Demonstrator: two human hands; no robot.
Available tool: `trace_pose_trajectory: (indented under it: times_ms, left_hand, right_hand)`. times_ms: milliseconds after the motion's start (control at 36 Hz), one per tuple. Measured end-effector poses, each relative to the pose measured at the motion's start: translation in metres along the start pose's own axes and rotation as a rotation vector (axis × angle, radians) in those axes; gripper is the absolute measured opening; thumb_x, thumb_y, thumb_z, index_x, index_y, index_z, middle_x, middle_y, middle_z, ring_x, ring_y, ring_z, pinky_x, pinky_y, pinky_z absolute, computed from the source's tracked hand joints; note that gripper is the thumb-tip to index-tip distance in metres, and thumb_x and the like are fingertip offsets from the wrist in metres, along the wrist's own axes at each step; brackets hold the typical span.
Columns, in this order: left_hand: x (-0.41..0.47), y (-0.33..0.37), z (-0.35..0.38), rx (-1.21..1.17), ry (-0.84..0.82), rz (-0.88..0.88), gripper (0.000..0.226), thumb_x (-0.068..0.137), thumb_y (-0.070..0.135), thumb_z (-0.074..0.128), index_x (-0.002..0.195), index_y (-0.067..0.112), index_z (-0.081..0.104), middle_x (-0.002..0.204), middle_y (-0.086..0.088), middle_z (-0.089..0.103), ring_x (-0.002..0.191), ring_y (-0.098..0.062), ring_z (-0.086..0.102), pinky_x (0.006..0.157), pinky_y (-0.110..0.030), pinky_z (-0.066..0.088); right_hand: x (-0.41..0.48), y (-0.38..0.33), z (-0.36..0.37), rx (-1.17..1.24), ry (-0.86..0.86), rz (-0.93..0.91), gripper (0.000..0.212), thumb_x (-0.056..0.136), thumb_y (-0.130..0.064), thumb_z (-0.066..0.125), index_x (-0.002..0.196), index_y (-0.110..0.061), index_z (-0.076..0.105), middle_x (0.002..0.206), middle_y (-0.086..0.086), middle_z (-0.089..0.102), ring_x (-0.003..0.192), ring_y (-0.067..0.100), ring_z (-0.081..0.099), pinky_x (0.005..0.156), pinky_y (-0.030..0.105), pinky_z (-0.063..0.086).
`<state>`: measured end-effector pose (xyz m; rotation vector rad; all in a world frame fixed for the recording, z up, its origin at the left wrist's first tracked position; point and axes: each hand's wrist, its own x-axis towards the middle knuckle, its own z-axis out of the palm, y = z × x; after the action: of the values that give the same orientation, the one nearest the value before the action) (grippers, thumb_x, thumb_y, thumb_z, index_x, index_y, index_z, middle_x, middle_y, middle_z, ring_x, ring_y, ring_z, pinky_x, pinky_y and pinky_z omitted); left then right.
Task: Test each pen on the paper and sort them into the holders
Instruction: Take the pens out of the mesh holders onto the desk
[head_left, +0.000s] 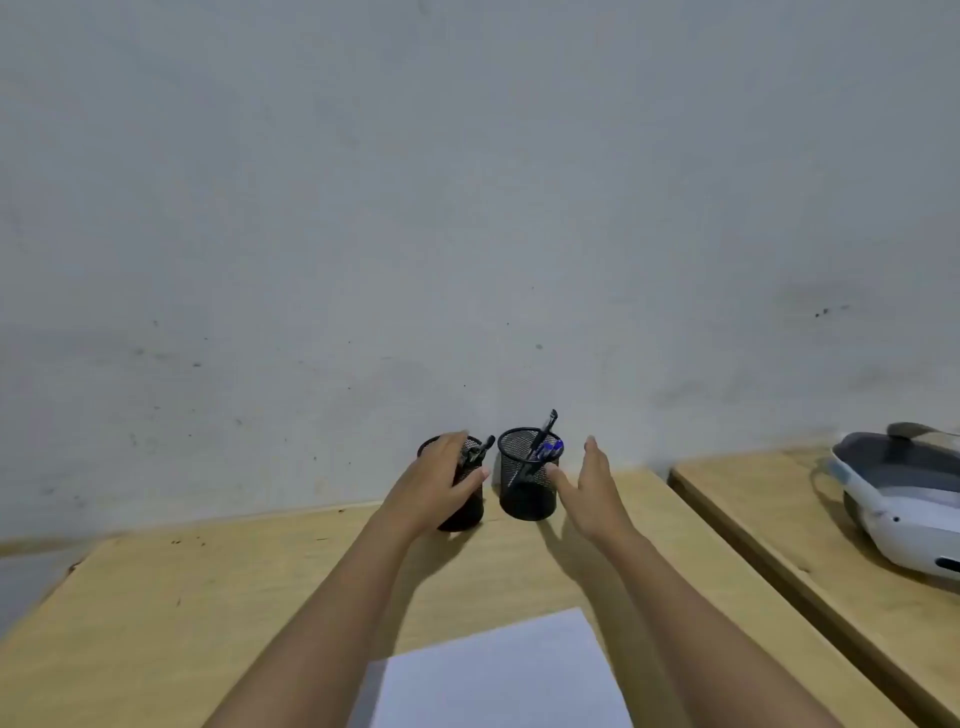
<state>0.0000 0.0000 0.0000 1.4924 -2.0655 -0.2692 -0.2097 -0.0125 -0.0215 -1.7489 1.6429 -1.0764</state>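
The left hand (441, 486) is wrapped round a black wire-mesh cylindrical holder (467, 512), with the fingers curled over its far side and the thumb on its near wall. Dark pens (480, 449) stick out of this holder just past the fingertips. Just beside it, between the two hands, a second black mesh holder (527, 493) stands upright on the pale wooden bench (208, 597). It holds a tilted black pen (545, 423) and some blue-capped pens (550, 449).

The right hand (597, 493) holds nothing. Its fingers are straight and its thumb reaches toward the second holder's wall, but I cannot tell whether the thumb touches it.

A white sheet of paper (498, 675) lies flat on the bench, nearer the person and between the forearms. Well to the right of the right hand, a white and grey plastic device (904, 504) rests on a separate wooden bench (779, 519). A grey, speckled wall (467, 208) rises behind the holders.
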Motion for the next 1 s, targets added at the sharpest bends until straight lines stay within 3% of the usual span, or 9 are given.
trace_pose_trajectory:
  times_ms: [389, 611, 694, 778, 889, 1000]
  left_hand:
    - [0.036, -0.008, 0.017, -0.068, -0.035, 0.021, 0.042, 0.097, 0.033, 0.044, 0.136, 0.016, 0.044, 0.136, 0.003, 0.051, 0.127, -0.012, 0.045, 0.101, -0.026, 0.036]
    - [0.044, -0.014, 0.017, -0.089, 0.003, 0.062, 0.03, 0.095, 0.028, 0.05, 0.119, 0.011, 0.06, 0.102, -0.004, 0.065, 0.096, -0.018, 0.056, 0.07, -0.018, 0.032]
    - [0.045, -0.017, 0.016, -0.091, 0.012, 0.073, 0.028, 0.094, 0.027, 0.052, 0.115, 0.01, 0.062, 0.1, -0.008, 0.067, 0.092, -0.02, 0.057, 0.064, -0.015, 0.031]
    - [0.045, -0.019, 0.015, -0.11, 0.014, 0.075, 0.026, 0.094, 0.027, 0.053, 0.109, 0.009, 0.063, 0.094, -0.009, 0.065, 0.088, -0.023, 0.056, 0.06, -0.012, 0.032]
    - [0.045, -0.02, 0.013, -0.13, 0.007, 0.071, 0.025, 0.093, 0.027, 0.054, 0.108, 0.009, 0.064, 0.07, 0.012, 0.05, 0.064, -0.002, 0.045, 0.058, -0.012, 0.031]
    - [0.046, -0.022, 0.012, -0.159, 0.008, 0.069, 0.022, 0.093, 0.026, 0.054, 0.106, 0.011, 0.065, 0.067, 0.018, 0.046, 0.061, 0.001, 0.044, 0.058, -0.012, 0.029]
  right_hand:
    - [0.045, -0.003, 0.02, -0.028, -0.007, -0.03, 0.083, 0.092, -0.046, 0.047, 0.149, -0.01, -0.001, 0.157, 0.006, 0.013, 0.143, 0.022, 0.019, 0.112, 0.036, 0.024]
    - [0.055, -0.008, 0.036, -0.192, 0.003, -0.095, 0.07, 0.096, -0.042, 0.04, 0.149, -0.015, 0.004, 0.153, 0.005, 0.026, 0.145, 0.032, 0.007, 0.113, 0.048, 0.027]
    - [0.057, -0.01, 0.042, -0.217, 0.023, -0.1, 0.063, 0.095, -0.041, 0.04, 0.145, -0.011, 0.014, 0.145, 0.008, 0.036, 0.143, 0.036, 0.015, 0.108, 0.049, 0.033]
    - [0.062, -0.012, 0.044, -0.208, 0.085, -0.095, 0.058, 0.094, -0.037, 0.042, 0.14, -0.008, 0.023, 0.137, 0.012, 0.043, 0.133, 0.035, 0.034, 0.102, 0.047, 0.04]
    - [0.068, -0.018, 0.044, -0.191, 0.15, -0.074, 0.054, 0.095, -0.03, 0.042, 0.139, -0.003, 0.025, 0.132, 0.012, 0.041, 0.114, 0.029, 0.047, 0.086, 0.036, 0.042]
    - [0.076, -0.022, 0.045, -0.129, 0.195, -0.035, 0.039, 0.096, -0.026, 0.041, 0.124, 0.001, 0.037, 0.124, 0.016, 0.042, 0.103, 0.031, 0.05, 0.076, 0.034, 0.04]
